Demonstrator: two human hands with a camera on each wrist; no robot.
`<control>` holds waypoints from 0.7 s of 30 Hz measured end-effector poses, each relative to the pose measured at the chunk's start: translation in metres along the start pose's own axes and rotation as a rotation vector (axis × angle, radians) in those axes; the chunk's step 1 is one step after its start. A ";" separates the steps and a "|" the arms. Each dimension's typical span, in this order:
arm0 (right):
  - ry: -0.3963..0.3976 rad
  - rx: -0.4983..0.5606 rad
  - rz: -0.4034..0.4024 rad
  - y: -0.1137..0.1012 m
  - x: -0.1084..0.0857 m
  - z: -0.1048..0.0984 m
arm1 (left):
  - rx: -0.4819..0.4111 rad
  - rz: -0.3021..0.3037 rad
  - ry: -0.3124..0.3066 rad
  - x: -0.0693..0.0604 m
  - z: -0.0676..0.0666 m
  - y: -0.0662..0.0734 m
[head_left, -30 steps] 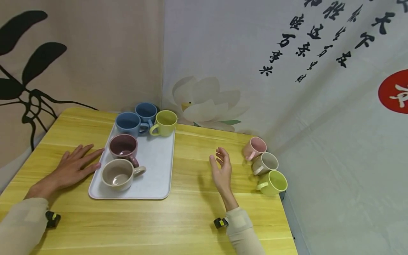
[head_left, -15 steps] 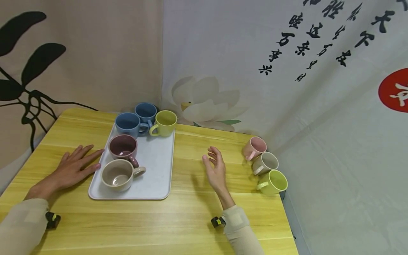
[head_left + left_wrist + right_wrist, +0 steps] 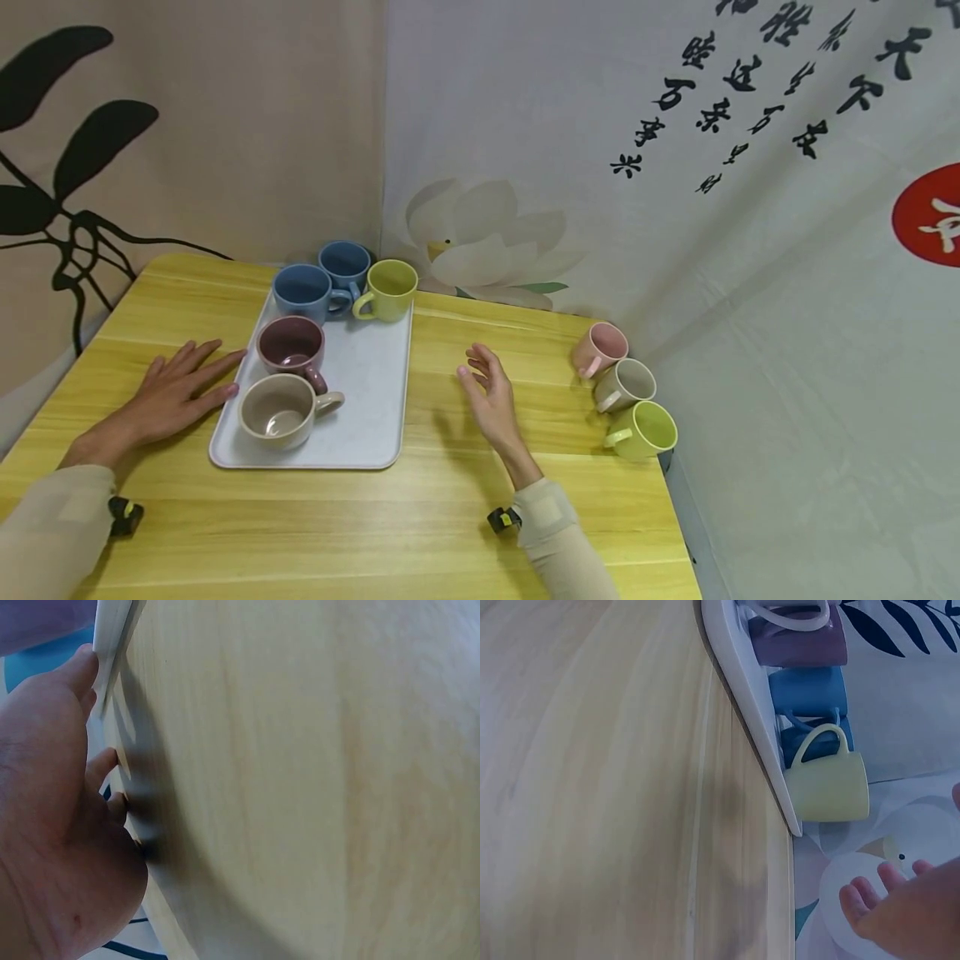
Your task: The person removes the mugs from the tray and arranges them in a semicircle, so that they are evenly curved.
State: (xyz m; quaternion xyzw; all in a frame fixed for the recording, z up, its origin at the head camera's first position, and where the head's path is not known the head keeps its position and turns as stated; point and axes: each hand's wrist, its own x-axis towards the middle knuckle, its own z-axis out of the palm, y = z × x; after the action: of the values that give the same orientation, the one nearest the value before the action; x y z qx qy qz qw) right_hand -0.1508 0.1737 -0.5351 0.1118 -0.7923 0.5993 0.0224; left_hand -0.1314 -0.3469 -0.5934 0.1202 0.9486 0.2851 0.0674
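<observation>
My left hand point(image 3: 177, 392) lies spread on the table, its fingertips touching the left rim of a white tray point(image 3: 367, 417). On that tray stand two blue mugs point(image 3: 302, 292), a yellow-green mug point(image 3: 392, 292), a purple mug point(image 3: 291, 343) and a beige mug point(image 3: 277, 412). Over the table to the right of the tray hovers my right hand point(image 3: 491, 404), fingers loosely bent and holding nothing. The left wrist view has the hand point(image 3: 52, 802) beside the tray's edge point(image 3: 112, 637). In the right wrist view, the fingers point(image 3: 870, 892) curl loosely, apart from the yellow-green mug point(image 3: 829, 787).
Along the table's right edge stand a pink mug point(image 3: 600, 348), a light grey mug point(image 3: 626, 385) and another yellow-green mug point(image 3: 643, 431). Printed cloth point(image 3: 487, 108) hangs behind and to the right of the wooden table point(image 3: 337, 533).
My right hand has moved left, away from the mugs at the right edge and closer to the tray. The left hand and all the mugs stay where they were.
</observation>
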 end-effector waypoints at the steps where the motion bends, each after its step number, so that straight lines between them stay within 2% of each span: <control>1: -0.012 0.006 0.002 0.000 0.000 0.001 | 0.000 -0.001 -0.002 0.000 0.000 0.000; 14: -0.133 0.024 0.005 0.000 0.003 0.024 | 0.010 -0.015 -0.025 0.001 -0.001 -0.001; 21: -0.183 0.037 0.002 -0.002 0.006 0.039 | 0.004 -0.005 -0.007 0.001 -0.001 0.001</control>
State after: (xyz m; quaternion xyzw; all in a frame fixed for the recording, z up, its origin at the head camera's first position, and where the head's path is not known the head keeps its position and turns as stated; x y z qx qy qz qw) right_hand -0.1529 0.1349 -0.5433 0.1658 -0.7798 0.6013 -0.0529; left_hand -0.1323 -0.3464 -0.5920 0.1190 0.9491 0.2828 0.0711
